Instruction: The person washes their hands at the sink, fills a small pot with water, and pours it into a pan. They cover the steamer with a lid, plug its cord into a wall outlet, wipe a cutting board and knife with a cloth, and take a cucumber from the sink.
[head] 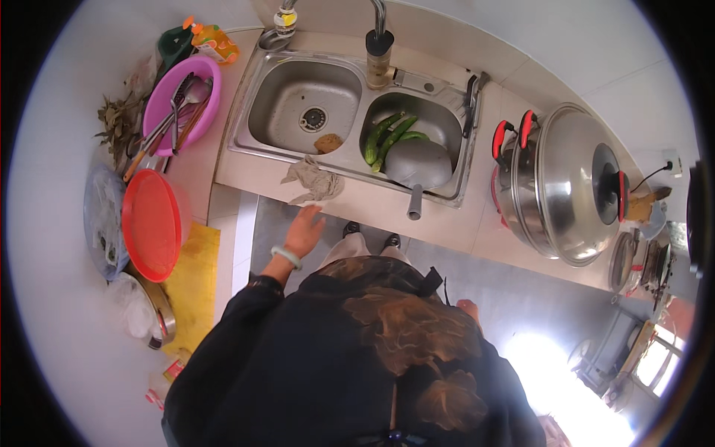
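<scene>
My left hand [305, 230], with a pale bangle on the wrist, is just before the counter's front edge. Its fingers are apart and hold nothing. Closest to it lies a crumpled grey-beige cloth [315, 180] on the counter, below the left basin [279, 106] of a steel double sink. A brown scouring pad [328, 143] rests in that basin. Several green cucumbers [385, 137] lie in the right basin [447, 120], partly covered by an upturned grey dipper [419, 162] whose hollow handle juts over the rim. Of my right hand [468, 307], only a little shows beside my body.
A faucet [380, 50] stands behind the sink. To the right is a large lidded steel pot [575, 184] with red-and-black handles. On the left are a pink basin [212, 72] of utensils, a red basin [152, 223], an orange pump bottle [215, 43] and a yellow mat [195, 279].
</scene>
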The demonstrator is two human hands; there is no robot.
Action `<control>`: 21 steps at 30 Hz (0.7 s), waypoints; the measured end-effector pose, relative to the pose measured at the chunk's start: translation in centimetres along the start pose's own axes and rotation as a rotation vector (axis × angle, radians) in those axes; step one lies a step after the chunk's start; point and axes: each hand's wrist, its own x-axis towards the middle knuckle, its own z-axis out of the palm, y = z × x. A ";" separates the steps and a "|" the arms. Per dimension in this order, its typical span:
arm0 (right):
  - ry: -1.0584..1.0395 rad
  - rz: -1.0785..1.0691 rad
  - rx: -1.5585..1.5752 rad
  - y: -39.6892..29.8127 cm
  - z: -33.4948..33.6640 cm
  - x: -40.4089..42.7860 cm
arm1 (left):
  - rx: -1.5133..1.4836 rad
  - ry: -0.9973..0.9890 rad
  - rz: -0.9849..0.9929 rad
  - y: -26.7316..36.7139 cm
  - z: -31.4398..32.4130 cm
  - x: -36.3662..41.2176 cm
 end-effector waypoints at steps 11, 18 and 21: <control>0.050 0.061 0.089 -1.9 7.2 -3.4 | 0.059 -0.176 0.306 5.5 4.0 6.9; 0.140 -0.246 0.351 -13.1 0.0 -0.1 | -0.034 -0.187 0.307 6.7 4.2 8.3; -0.006 0.003 0.791 -21.8 -2.8 2.2 | -0.039 -0.173 0.325 6.3 4.0 7.8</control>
